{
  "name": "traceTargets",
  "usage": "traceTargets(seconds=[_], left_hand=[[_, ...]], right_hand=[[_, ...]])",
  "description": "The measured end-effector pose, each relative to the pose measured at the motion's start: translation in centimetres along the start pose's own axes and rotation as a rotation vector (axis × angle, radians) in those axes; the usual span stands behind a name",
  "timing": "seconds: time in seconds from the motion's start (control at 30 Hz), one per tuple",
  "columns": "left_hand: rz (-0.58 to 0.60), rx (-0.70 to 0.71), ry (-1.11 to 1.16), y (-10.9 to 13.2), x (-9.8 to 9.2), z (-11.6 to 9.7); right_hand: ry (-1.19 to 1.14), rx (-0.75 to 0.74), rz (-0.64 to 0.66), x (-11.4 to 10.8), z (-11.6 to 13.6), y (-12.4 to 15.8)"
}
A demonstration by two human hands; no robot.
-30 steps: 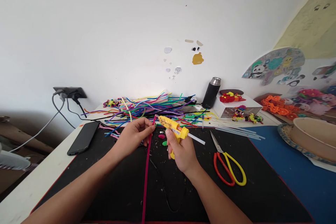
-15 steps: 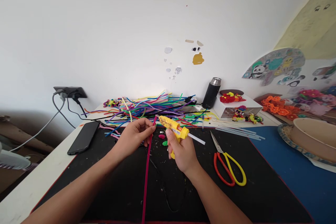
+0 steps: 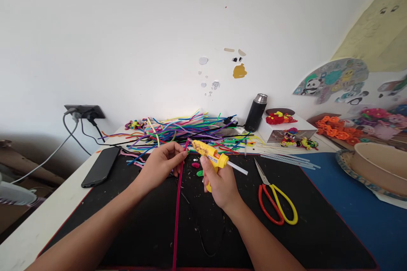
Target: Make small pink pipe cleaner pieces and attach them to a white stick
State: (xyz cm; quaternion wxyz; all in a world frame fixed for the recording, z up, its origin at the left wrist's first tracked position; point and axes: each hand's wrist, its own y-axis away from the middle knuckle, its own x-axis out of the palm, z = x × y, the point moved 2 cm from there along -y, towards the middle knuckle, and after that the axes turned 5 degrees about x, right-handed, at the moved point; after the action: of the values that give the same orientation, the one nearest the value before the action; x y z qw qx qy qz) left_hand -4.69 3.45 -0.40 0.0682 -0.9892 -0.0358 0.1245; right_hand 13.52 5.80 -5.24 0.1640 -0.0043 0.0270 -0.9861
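Note:
My left hand (image 3: 164, 161) pinches a long magenta pipe cleaner (image 3: 177, 214) near its upper end, and the rest hangs down toward the near edge of the mat. In my right hand (image 3: 220, 181) is a yellow hot glue gun (image 3: 205, 149), with a clear glue stick (image 3: 238, 168) poking out of its back. The gun's nozzle is at the pipe cleaner's tip; whether they touch I cannot tell. Beneath the gun lie a small magenta coiled piece (image 3: 196, 165) and a green one (image 3: 199, 173).
Scissors (image 3: 276, 197) with red and yellow handles lie on the black mat (image 3: 140, 228). Behind it is a heap of coloured pipe cleaners (image 3: 181, 129). A phone (image 3: 101, 167) lies left. A black flask (image 3: 256, 113) stands behind, and clear glue sticks (image 3: 291, 160) lie right.
Both hands hold nearly the same position. The pipe cleaner's top end, by the nozzle, now leans slightly more to the left.

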Motion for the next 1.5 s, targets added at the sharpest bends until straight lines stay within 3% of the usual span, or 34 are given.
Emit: traceTargets(seconds=[1.5], left_hand=[[-0.017, 0.005, 0.037, 0.00, -0.26, 0.00]], right_hand=[[0.075, -0.011, 0.039, 0.19, 0.06, 0.21]])
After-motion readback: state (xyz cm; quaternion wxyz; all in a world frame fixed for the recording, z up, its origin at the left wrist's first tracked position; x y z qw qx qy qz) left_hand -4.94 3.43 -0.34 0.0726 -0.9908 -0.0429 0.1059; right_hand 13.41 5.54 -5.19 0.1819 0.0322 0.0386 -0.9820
